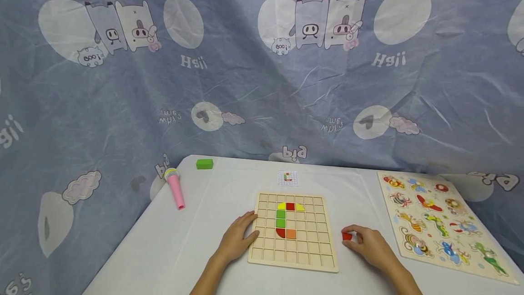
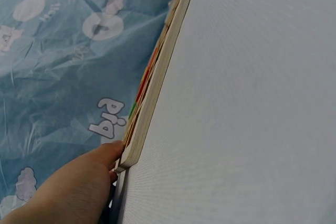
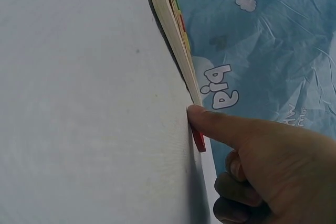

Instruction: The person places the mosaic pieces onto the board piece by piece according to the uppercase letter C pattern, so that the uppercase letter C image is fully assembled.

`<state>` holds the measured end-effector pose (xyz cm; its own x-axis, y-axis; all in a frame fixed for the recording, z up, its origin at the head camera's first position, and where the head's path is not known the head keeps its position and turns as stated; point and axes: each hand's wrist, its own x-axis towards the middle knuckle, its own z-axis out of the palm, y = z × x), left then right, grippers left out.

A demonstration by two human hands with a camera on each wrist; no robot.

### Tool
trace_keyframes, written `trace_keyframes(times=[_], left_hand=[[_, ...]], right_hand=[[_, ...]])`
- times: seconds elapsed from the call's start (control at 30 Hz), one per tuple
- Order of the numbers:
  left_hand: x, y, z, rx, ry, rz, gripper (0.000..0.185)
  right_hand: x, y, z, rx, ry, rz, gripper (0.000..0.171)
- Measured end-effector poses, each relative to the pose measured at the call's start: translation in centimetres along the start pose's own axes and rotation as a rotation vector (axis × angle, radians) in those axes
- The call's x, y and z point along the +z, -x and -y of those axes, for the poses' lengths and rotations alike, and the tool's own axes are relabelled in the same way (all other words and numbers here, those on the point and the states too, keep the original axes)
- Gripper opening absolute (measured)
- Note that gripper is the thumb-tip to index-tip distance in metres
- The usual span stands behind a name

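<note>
A wooden grid board lies flat on the white table, with coloured tiles in yellow, red, green and orange set in it as a C shape. My left hand rests on the board's left edge, fingers relaxed; in the left wrist view the left hand touches the board's rim. To the right of the board, my right hand pinches a small red tile that sits on the table. In the right wrist view a fingertip presses on the red tile, just short of the board's edge.
A small pattern card lies beyond the board. An animal peg puzzle fills the table's right side. A pink toy microphone and a green block lie at the far left. A printed blue cloth hangs behind.
</note>
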<state>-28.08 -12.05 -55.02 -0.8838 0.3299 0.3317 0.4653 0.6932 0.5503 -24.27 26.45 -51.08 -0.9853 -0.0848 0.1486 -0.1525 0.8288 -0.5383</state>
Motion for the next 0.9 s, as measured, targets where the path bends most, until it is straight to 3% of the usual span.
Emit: trace_keyframes(times=[0.67,0.9], left_hand=[[-0.3,0.1,-0.2,-0.010,-0.014,0.016,0.051],[-0.1,0.0,-0.2,-0.001,-0.015,0.002,0.051]], right_hand=[[0.4,0.1,-1.5,-0.005,-0.027,-0.016,0.030],[0.4,-0.3,-1.2,-0.051,-0.030,-0.027,0.026]])
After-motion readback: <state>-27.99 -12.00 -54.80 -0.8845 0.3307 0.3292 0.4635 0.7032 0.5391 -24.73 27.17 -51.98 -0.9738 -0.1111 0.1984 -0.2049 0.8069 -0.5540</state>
